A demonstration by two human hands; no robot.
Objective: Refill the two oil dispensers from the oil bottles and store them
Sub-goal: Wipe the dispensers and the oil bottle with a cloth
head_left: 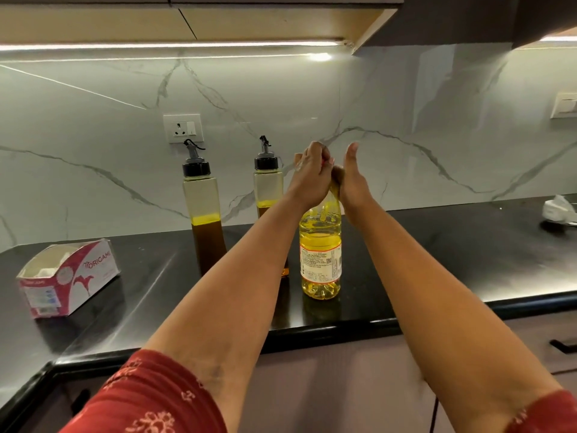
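A clear oil bottle (320,260) of yellow oil with a white label is standing upright near the front of the black counter (452,260). The left hand (312,173) is curling over its top; the right hand (351,179) is gripping its neck, thumb raised. Two black-capped dispensers (201,195) (268,182), both low on oil, are standing behind, the left forearm crossing them. A tissue box (70,278) is sitting far left.

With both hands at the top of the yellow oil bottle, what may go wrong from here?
1. The oil bottle is nearly full; if the left hand and right hand squeeze or tilt it while opening, oil may spill on the black counter.
2. The nearer dispenser stands just behind the left forearm, so it might get knocked over.
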